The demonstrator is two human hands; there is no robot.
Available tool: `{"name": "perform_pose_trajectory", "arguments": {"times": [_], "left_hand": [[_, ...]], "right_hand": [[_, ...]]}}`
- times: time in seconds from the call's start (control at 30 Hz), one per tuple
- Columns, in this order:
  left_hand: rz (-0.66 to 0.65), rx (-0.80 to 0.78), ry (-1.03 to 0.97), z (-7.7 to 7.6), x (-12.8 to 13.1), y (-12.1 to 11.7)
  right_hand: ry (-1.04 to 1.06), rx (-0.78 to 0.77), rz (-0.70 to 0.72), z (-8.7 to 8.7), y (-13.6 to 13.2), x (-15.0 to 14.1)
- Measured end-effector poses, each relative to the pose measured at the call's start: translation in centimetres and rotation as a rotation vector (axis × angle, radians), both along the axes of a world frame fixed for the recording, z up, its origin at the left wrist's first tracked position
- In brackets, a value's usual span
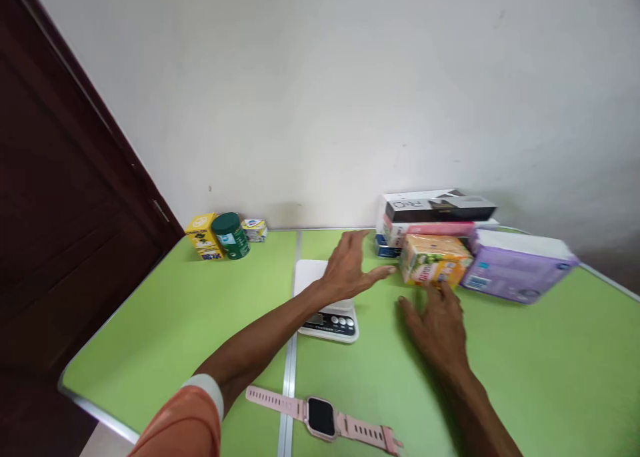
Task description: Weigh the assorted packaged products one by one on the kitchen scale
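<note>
My left hand (349, 270) hovers over the white kitchen scale (327, 329), thumb spread from the fingers and nothing held; it hides part of the scale's platform. On the right, my right hand (437, 323) is at the front of an orange and yellow box (435, 257), fingers apart, the fingertips at its lower edge; whether they touch it I cannot tell. A purple and white pack (520, 267) lies just right of that box. Nearer to me, a smartwatch with a pink strap (321, 417) lies stretched out across the table seam.
Behind the orange box, a black and white box (440, 209) lies on a pink and white one (430, 228), above a small blue box (386, 246). At the back left stand a yellow box (205, 237), a green jar (231, 237) and small boxes (255, 230). A wall closes the far side.
</note>
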State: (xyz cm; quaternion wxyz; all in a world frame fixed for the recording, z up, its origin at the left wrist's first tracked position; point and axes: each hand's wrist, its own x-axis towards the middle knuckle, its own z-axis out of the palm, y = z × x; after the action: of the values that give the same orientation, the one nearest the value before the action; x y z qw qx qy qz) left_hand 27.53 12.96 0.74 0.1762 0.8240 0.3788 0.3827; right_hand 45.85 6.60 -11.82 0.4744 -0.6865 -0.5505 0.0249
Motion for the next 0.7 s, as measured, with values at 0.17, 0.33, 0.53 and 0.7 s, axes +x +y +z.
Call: {"name": "perform_pose_trajectory", "arguments": {"times": [0.17,0.33,0.53,0.7], "left_hand": [[0.439,0.017,-0.185,-1.1,-16.6,-1.2],[0.739,-0.019,-0.276,-2.9,-28.8,-0.8],[0.742,-0.084,-0.34,-5.6,-31.5,2.8],[0.714,-0.07,-0.402,-8.8,-31.1,5.1]], "right_hand": [[0.058,0.076,-0.04,2.4,-1.8,-0.9],[0.15,0.269,0.17,7.8,-2.4,-10.8],[0.521,-0.074,0.712,9.1,3.4,-27.9],[0.711,-0.144,0.698,7.8,11.3,-35.4]]}}
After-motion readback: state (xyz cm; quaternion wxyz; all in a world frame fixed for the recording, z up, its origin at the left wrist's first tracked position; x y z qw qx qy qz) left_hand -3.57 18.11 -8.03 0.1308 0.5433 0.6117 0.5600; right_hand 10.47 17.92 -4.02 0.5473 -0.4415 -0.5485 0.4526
